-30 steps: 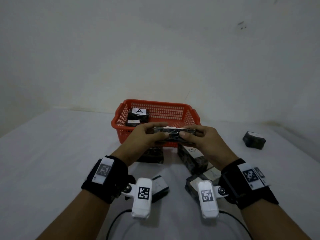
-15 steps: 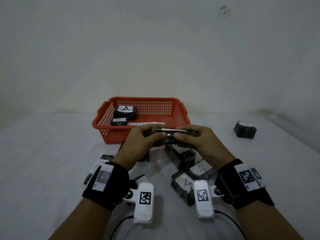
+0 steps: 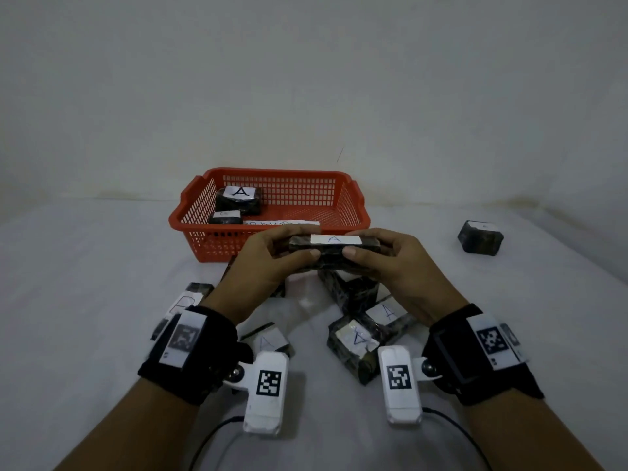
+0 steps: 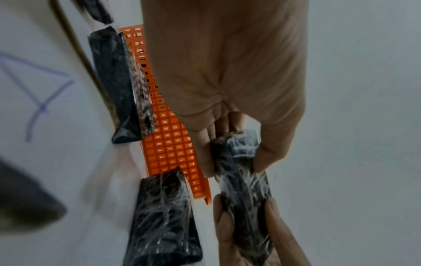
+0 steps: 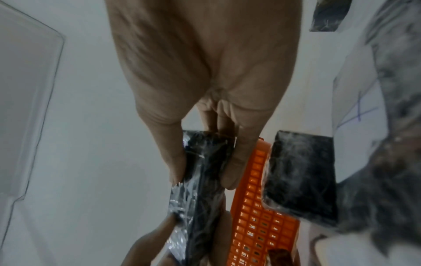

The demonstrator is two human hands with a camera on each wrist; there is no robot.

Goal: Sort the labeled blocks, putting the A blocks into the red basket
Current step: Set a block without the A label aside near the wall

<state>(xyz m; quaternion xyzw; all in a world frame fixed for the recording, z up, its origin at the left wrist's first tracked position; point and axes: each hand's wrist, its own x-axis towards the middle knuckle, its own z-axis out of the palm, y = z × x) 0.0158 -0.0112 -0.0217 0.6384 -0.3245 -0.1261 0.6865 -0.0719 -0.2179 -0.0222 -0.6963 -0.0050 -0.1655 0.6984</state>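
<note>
At 6 o'clock, glossy film-wrapped dark blocks (image 3: pixel 355 345) lie on the white desk (image 3: pixel 85 300). Your left hand (image 3: pixel 268 263) and right hand (image 3: pixel 397 266) have fingers clamped on a slim rectangular A block (image 3: pixel 334 248), just short of the red mesh basket (image 3: pixel 346 202) at 12 o'clock.

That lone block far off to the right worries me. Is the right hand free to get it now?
Probably not yet: the right hand and left hand both grip the A block. The lone block sits unobstructed.

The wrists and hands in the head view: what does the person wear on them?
Bare forearms, no sleeves. Each wrist has a black strap with a white square-code label. A white camera block with a black code marker hangs from each strap, and a thin black cable trails from it.
</note>
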